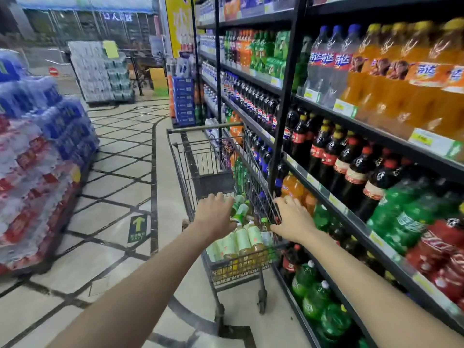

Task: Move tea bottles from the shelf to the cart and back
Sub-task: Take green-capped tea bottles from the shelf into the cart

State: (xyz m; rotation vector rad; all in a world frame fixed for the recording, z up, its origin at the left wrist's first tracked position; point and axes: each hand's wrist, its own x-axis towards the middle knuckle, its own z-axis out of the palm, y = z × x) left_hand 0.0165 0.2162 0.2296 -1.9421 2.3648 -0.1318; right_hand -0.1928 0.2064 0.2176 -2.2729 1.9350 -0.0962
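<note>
A wire shopping cart [190, 172] stands beside the drinks shelf [351, 222]. Its near end holds several tea bottles [247, 243] with pale green labels and amber liquid. My left hand [216, 218] reaches down into the cart, fingers curled over two green-capped tea bottles [239, 208] that lie tilted on top of the pile. My right hand [293, 221] is at the cart's right rim next to the shelf. Its fingers are fairly straight and spread, touching the wire side, and it holds no bottle.
The shelf on the right carries large soda bottles: orange, cola, green and red. Stacked shrink-wrapped water packs [37, 172] line the left side of the aisle. Tiled floor [120, 172] runs between them, with more pallets [100, 71] at the far end.
</note>
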